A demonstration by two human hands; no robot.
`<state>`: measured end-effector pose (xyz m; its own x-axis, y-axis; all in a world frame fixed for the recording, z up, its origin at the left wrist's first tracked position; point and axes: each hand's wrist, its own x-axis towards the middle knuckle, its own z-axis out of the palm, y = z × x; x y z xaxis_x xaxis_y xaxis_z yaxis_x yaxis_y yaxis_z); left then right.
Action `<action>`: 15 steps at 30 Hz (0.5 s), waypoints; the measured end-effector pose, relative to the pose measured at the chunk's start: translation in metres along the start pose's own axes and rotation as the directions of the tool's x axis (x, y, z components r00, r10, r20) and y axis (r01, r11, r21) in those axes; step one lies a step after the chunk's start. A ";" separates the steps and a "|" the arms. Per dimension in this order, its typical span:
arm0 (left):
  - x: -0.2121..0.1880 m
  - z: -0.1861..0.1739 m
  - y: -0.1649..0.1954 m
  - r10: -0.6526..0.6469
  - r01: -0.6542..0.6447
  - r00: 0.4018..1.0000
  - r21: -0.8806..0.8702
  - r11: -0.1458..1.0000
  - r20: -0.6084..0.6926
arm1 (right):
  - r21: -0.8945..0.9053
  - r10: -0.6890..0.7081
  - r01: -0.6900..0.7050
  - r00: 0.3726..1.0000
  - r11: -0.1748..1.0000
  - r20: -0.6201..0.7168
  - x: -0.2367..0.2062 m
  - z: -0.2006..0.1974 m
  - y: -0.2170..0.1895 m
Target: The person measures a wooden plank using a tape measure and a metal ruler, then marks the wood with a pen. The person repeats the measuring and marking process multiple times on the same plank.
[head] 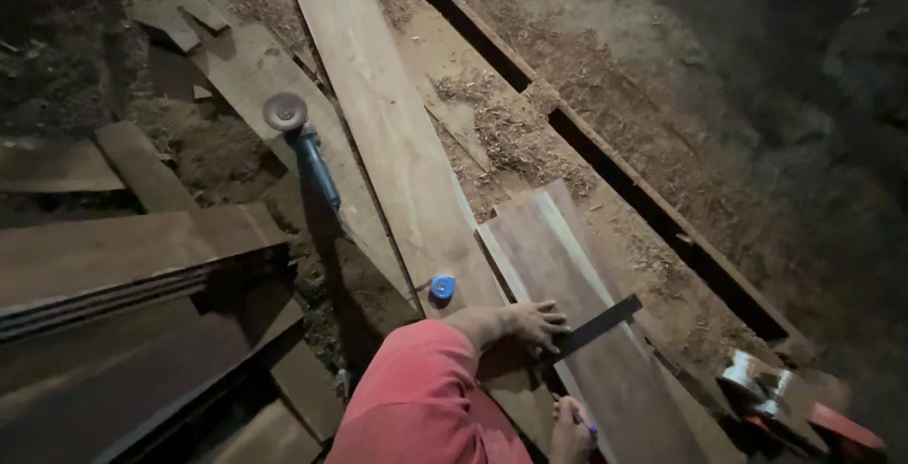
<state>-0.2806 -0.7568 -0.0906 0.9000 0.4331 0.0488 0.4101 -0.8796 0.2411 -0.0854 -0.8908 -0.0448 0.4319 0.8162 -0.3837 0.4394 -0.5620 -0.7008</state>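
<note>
My left hand, at the end of a red sleeve, presses flat on a dark metal square ruler that lies across a brown wooden board. My right hand is low in the frame, closed around a blue pen with its tip on the same board. A blue tape measure rests just left of my left forearm, beside a long pale plank.
An angle grinder with a blue body lies on a plank at the upper left. Stacked dark boards fill the left side. Wood shavings cover the bench. A hand plane sits at the lower right. Dark earth floor lies beyond.
</note>
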 end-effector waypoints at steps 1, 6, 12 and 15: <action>0.000 0.000 0.005 -0.029 0.029 1.000 -0.003 1.000 -0.004 | -0.091 0.023 -0.024 1.000 0.996 -0.012 0.000 -0.002 0.002; -0.001 -0.001 0.034 -0.125 0.132 0.991 0.150 0.980 -0.055 | -0.083 -0.117 0.123 0.991 0.989 0.068 0.003 -0.022 0.019; 0.007 -0.002 0.072 -0.249 0.238 0.968 0.199 0.951 0.032 | 0.111 -0.160 0.145 0.977 0.983 0.139 0.013 -0.044 0.046; 0.005 0.000 0.086 -0.259 0.265 0.964 0.230 0.937 -0.054 | -0.073 -0.220 0.233 0.963 0.970 0.153 0.022 -0.061 0.061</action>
<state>-0.2408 -0.8303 -0.0695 0.7537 0.6562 0.0368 0.6561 -0.7545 0.0158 -0.0015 -0.9146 -0.0595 0.1987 0.9306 -0.3073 0.5843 -0.3643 -0.7252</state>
